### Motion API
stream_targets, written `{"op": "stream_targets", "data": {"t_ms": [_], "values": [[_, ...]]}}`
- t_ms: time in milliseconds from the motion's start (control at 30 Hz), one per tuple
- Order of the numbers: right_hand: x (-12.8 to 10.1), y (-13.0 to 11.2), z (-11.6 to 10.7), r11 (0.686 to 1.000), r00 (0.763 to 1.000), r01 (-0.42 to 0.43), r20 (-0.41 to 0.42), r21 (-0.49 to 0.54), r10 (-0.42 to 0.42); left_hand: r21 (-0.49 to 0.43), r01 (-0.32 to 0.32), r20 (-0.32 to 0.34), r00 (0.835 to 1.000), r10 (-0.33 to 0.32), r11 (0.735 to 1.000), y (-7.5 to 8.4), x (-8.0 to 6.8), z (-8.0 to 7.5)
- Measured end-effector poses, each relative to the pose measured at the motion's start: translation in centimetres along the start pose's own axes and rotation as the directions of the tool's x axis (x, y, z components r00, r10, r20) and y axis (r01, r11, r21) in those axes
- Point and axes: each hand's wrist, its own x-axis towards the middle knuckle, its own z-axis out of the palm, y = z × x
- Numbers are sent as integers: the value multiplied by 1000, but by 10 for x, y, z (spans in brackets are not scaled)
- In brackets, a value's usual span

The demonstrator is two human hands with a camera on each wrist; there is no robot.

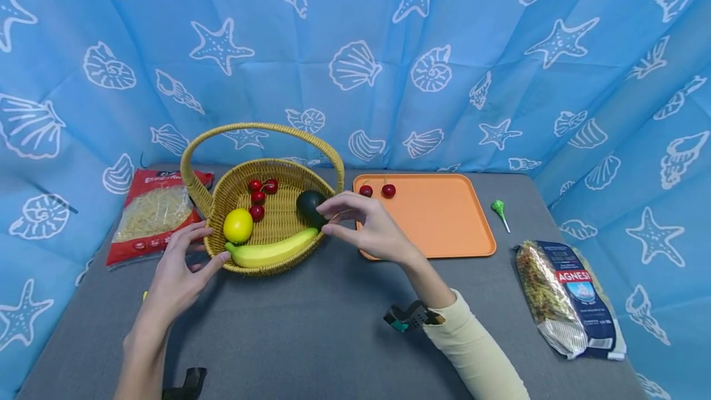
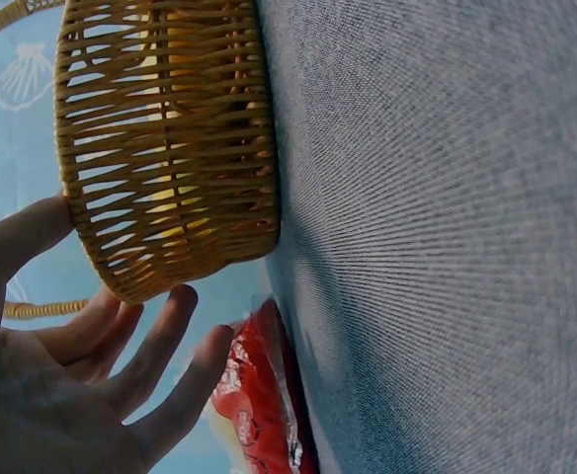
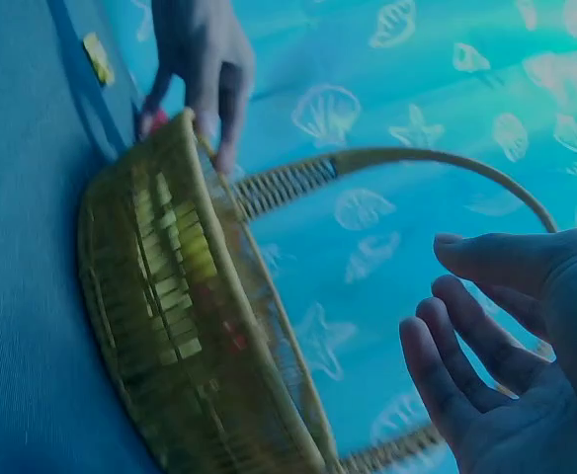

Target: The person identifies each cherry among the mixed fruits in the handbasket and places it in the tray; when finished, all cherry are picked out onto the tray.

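Cream sleeve [image 1: 472, 344], black-and-teal wrist device [image 1: 414, 315]

Left fingers [image 2: 160, 346] spread against a wicker basket [image 2: 170, 148] — a red packet [image 2: 259, 385] lies near them on grey cloth [image 2: 447, 237].

On the table [image 1: 311, 344], twelve o'clock points away from the person. The basket [image 1: 265, 270] contains the banana [image 1: 274, 252] at six o'clock, the lemon [image 1: 238, 226] toward nine, one group of cherries [image 1: 257, 196] at eleven, and the avocado [image 1: 308, 205] at three. The left hand [image 1: 180, 267] is at the rim's eight o'clock; the right hand [image 1: 369, 227] is near its three. At nine o'clock from the basket lies a packet [image 1: 152, 218]; at three, the tray [image 1: 433, 218], bearing two cherries at its ten. Beyond the tray, the lollipop [image 1: 500, 212] is at three, the pasta bag [image 1: 569, 298] at four. The curtain [image 1: 355, 116] hangs behind, at twelve.
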Motion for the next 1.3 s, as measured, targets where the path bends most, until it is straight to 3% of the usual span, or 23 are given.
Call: {"op": "stream_targets", "data": {"t_ms": [167, 300, 567, 733, 1067, 1300], "values": [[36, 2, 27, 999, 994, -36, 103, 15, 34, 3, 5, 0, 1000, -5, 1000, 0, -1, 0], [67, 12, 45, 997, 983, -70, 166, -33, 74, 5, 15, 10, 1000, -15, 1000, 0, 0, 0], [109, 39, 77, 968, 939, -219, 242, -125, 244, -1, 1, 23, 1000, -1, 1000, -1, 0, 0], [120, 50, 95, 933, 915, -304, 213, -192, 342, 0, 3, 17, 1000, -3, 1000, -1, 0, 0], [130, 62, 114, 890, 883, -375, 190, -260, 428, 2, -3, 15, 1000, 3, 1000, 0, -1, -1], [129, 62, 116, 867, 899, -323, 163, -380, 406, 7, 2, 17, 1000, -2, 1000, 0, -1, -1]]}}
